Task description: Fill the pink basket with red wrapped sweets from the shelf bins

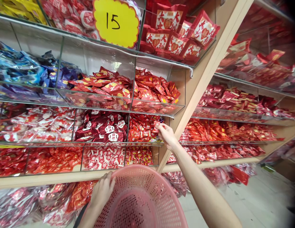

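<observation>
A pink plastic basket (171, 196) with many small holes is in front of me, and no goods show inside it. My left hand (103, 190) is closed over its left rim. My right hand (166, 135) reaches to the right end of a lower shelf bin. Its thumb and fingers pinch a small red wrapped candy (156, 126). Just behind and left of that hand lies a pile of small red wrapped candies (140, 128). Dark red packets (106, 126) with white labels fill the neighbouring bin.
Glass-fronted shelves (159, 109) rise on both sides of a wooden upright (197, 91). A yellow price sign (116, 23) reading 15 hangs above. Blue packets (21, 66) fill a bin at left. Plastic bags of goods (54, 202) lie under the bottom shelf, above the tiled floor (247, 199).
</observation>
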Motion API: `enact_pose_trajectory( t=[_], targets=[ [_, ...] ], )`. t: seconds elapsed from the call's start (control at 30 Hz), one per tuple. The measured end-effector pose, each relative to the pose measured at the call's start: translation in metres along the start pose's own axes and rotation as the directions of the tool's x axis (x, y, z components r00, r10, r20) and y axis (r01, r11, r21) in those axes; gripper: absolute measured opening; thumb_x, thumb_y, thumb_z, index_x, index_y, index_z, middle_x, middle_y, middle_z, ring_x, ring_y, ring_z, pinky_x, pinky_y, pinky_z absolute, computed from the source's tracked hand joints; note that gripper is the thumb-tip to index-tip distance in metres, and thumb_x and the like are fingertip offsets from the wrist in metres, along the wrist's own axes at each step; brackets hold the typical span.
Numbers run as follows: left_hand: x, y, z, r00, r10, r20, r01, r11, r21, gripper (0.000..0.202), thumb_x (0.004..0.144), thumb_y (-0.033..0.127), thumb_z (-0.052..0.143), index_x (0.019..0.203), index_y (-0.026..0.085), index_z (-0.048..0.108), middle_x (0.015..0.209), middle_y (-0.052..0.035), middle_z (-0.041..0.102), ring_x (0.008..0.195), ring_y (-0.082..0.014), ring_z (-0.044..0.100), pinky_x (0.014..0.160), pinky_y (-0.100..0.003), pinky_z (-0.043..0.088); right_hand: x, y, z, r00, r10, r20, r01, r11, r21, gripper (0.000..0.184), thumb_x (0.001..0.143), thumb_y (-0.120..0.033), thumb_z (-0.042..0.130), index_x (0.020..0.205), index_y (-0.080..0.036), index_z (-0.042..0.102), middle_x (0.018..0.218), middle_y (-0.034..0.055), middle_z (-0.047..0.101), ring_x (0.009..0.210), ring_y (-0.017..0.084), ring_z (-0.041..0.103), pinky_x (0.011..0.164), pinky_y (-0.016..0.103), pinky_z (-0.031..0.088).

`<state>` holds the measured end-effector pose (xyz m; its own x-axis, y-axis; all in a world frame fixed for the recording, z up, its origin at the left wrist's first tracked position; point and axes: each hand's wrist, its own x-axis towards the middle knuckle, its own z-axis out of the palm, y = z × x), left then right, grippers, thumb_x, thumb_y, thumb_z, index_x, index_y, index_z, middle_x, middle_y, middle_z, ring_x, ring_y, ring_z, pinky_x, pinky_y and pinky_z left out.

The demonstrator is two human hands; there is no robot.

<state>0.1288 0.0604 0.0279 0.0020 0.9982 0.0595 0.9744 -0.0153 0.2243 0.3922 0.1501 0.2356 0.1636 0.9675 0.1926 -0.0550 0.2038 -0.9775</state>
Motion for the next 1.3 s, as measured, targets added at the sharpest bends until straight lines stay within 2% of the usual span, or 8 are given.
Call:
enact_pose_trajectory(
  t=[0.13,0.37,0.57,0.73,0.97,1.07,1.2,1.3],
  targets=[
    [0.000,-0.001,0.002,1.000,0.003,-0.001,-0.003,1.000,0.003,0.043,0.094,0.032,0.024,0.124,0.015,0.050,0.117,-0.0112,0.065,0.099,-0.0213,0.064,0.078,-0.029,0.047,-0.010,-0.011,-0.004,0.938,0.212,0.273,-0.321,0.827,0.461,0.024,0.067,-0.026,0.064,0.064,-0.020,0.041,0.048,-0.0124,0.034,0.036,0.001,0.014,0.032,0.014,0.010],
    [0.001,-0.001,0.004,1.000,-0.004,-0.016,0.004,1.000,0.016,0.042,0.095,0.031,0.024,0.124,0.015,0.050,0.117,-0.0102,0.065,0.099,-0.0193,0.065,0.077,-0.027,0.047,-0.015,-0.010,-0.002,0.874,0.215,0.436,-0.469,0.609,0.639,0.020,0.077,-0.033,0.062,0.076,-0.019,0.048,0.054,-0.0099,0.045,0.036,0.001,0.025,0.028,0.011,0.017],
    [0.000,-0.001,0.004,1.000,-0.012,-0.015,0.013,1.000,0.020,0.042,0.094,0.032,0.024,0.123,0.016,0.051,0.117,-0.0102,0.064,0.098,-0.0206,0.065,0.076,-0.029,0.048,-0.010,-0.010,0.001,0.873,0.294,0.389,-0.473,0.705,0.528,0.025,0.072,-0.023,0.072,0.068,-0.018,0.047,0.054,-0.0078,0.052,0.042,0.000,0.043,0.033,0.007,0.031],
    [0.000,-0.003,0.008,1.000,-0.009,-0.020,0.009,1.000,0.017,0.044,0.095,0.032,0.023,0.124,0.014,0.051,0.119,-0.0120,0.063,0.099,-0.0216,0.064,0.078,-0.030,0.048,-0.002,-0.019,0.001,0.940,0.172,0.295,-0.267,0.909,0.321,0.026,0.067,-0.026,0.077,0.084,-0.018,0.059,0.065,-0.0048,0.062,0.055,0.005,0.057,0.052,0.015,0.051],
    [0.000,-0.003,0.009,1.000,-0.010,-0.025,0.011,1.000,0.020,0.042,0.094,0.032,0.025,0.123,0.015,0.051,0.119,-0.0112,0.064,0.101,-0.0207,0.064,0.079,-0.029,0.048,0.002,-0.033,0.007,0.918,0.191,0.348,-0.251,0.959,0.135,0.029,0.065,-0.032,0.076,0.085,-0.020,0.058,0.062,-0.0083,0.054,0.056,0.006,0.054,0.059,0.022,0.049],
    [0.001,-0.002,0.008,1.000,-0.011,-0.025,0.011,1.000,0.022,0.042,0.094,0.031,0.025,0.123,0.016,0.051,0.119,-0.0103,0.064,0.100,-0.0203,0.064,0.078,-0.028,0.048,0.005,-0.030,0.008,0.933,0.067,0.353,-0.023,0.991,-0.129,0.023,0.071,-0.035,0.069,0.085,-0.020,0.058,0.063,-0.0062,0.054,0.057,0.008,0.052,0.059,0.024,0.045],
    [0.001,-0.002,0.006,1.000,-0.006,-0.031,0.007,1.000,0.023,0.043,0.094,0.032,0.025,0.123,0.014,0.051,0.118,-0.0111,0.064,0.101,-0.0211,0.064,0.079,-0.029,0.048,0.016,-0.024,0.008,0.806,-0.193,0.559,0.539,0.628,-0.561,0.011,0.074,-0.025,0.065,0.079,-0.017,0.059,0.075,-0.0017,0.056,0.070,0.012,0.051,0.069,0.027,0.040],
    [0.000,-0.001,0.005,0.999,0.004,-0.037,-0.003,1.000,0.023,0.043,0.094,0.031,0.025,0.123,0.014,0.052,0.118,-0.0116,0.064,0.101,-0.0217,0.064,0.080,-0.030,0.048,0.019,-0.023,0.010,0.764,-0.102,0.637,0.636,0.282,-0.718,0.022,0.074,-0.025,0.067,0.094,-0.019,0.060,0.091,0.0022,0.056,0.080,0.014,0.052,0.072,0.027,0.038]
  ],
)
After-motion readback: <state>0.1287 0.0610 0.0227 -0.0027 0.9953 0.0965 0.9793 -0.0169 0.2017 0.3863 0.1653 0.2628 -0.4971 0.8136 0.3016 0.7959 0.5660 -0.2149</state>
